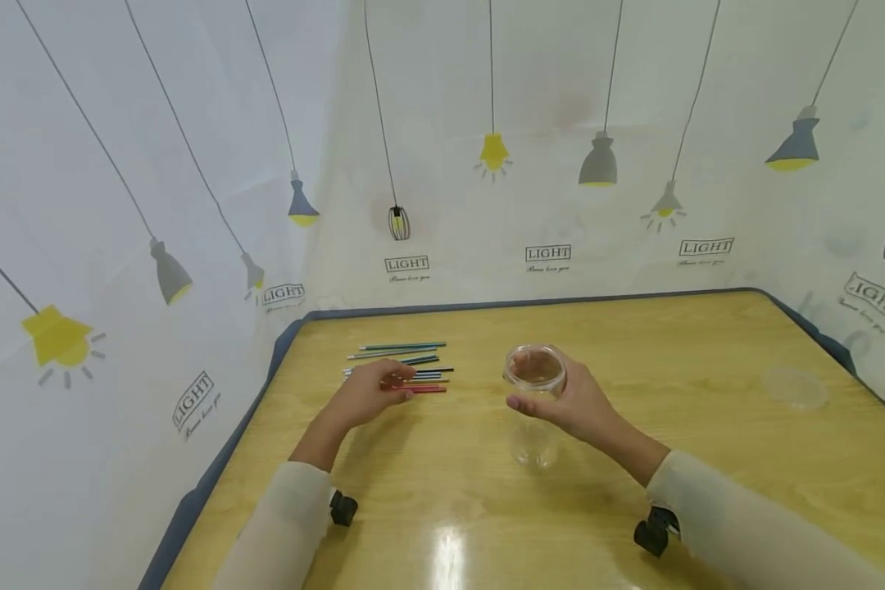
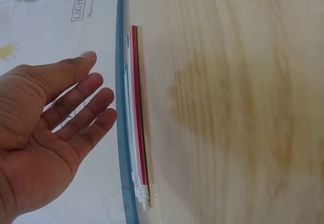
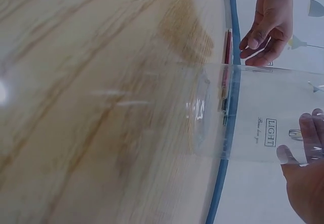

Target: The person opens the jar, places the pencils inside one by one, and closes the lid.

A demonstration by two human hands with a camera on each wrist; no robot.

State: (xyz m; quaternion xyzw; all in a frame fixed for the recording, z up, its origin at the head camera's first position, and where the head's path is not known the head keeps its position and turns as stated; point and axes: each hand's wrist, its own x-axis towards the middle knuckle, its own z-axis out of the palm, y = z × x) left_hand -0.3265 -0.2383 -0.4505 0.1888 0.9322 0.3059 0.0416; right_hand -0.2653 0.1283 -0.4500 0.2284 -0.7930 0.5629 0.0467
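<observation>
My right hand [image 1: 578, 401] grips a clear, lidless jar [image 1: 534, 447] round its upper part, with the mouth facing up. In the right wrist view the jar [image 3: 202, 115] is see-through and looks empty; I cannot tell whether its base touches the table. My left hand [image 1: 369, 393] hovers over several pencils [image 1: 413, 345], hiding part of them. Its fingers are loosely bent and hold nothing, as the left wrist view shows. The pencils [image 2: 136, 92] lie roughly side by side, in blue, black and red tones, with pale ends.
A clear round lid [image 1: 796, 387] lies on the right of the wooden table [image 1: 442, 483]. Wall sheeting [image 1: 457, 221] printed with lamps stands around the back and sides. The table has a dark blue edge [image 1: 531, 304]. Black wrist devices [image 1: 344, 509] sit at both sleeves.
</observation>
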